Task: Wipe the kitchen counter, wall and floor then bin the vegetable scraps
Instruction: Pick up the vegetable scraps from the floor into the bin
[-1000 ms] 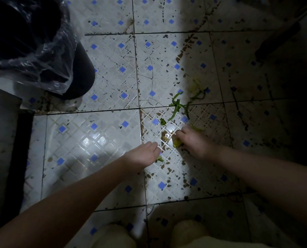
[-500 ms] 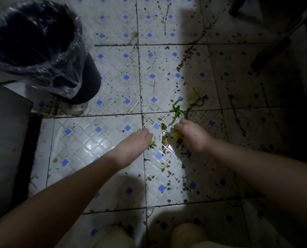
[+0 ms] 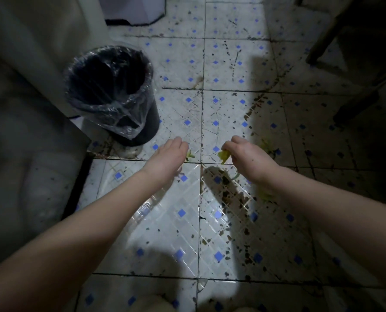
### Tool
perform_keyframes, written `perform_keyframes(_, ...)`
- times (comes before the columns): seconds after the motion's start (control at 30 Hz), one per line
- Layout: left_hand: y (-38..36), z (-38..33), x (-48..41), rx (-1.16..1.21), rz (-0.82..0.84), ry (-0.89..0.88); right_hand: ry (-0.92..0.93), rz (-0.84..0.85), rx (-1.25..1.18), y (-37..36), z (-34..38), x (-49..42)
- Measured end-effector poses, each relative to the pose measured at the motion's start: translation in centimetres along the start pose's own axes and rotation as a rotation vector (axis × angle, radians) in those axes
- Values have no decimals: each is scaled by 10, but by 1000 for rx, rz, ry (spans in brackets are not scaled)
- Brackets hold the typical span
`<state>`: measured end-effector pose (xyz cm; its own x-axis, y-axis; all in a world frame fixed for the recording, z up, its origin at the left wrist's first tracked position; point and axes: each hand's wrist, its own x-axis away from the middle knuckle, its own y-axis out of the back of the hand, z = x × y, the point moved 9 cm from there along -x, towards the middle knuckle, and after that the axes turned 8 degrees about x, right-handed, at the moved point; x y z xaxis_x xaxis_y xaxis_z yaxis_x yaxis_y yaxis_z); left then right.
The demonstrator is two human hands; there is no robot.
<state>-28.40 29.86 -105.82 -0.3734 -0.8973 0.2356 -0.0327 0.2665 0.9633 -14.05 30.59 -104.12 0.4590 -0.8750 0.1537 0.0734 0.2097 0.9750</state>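
My left hand (image 3: 168, 157) hovers above the tiled floor (image 3: 165, 221), fingers curled around a small green scrap (image 3: 189, 154) that peeks out past the fingertips. My right hand (image 3: 247, 155) is closed on a bunch of yellow-green vegetable scraps (image 3: 224, 156), with a stem hanging below the palm. Both hands are raised above the floor, to the right of the black bin (image 3: 111, 95) with a clear plastic liner. More yellowish scraps (image 3: 266, 146) lie on the tiles just beyond my right hand. Another pale scrap (image 3: 265, 195) shows under my right wrist.
The white tiles with blue squares carry many dark stains. A pale cabinet side (image 3: 30, 86) stands on the left behind the bin. Dark furniture legs (image 3: 356, 104) occupy the upper right. My knees show at the bottom edge.
Both hands rose from the floor with scraps in them. The camera lifted, so the bin now sits nearer the middle of the view.
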Motion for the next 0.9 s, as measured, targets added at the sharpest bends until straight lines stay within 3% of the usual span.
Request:
perform_keyframes(0.3, 88, 35, 3, -115, -256, 21, 50, -198, 4, 67, 30, -43)
perform_keyframes(0.47, 143, 75, 9, -88, -418, 142, 56, -270, -44, 99, 47, -72)
perform_keyframes(0.9, 156, 160, 18, -84, -357, 326, 114, -382, -136, 124, 111, -141)
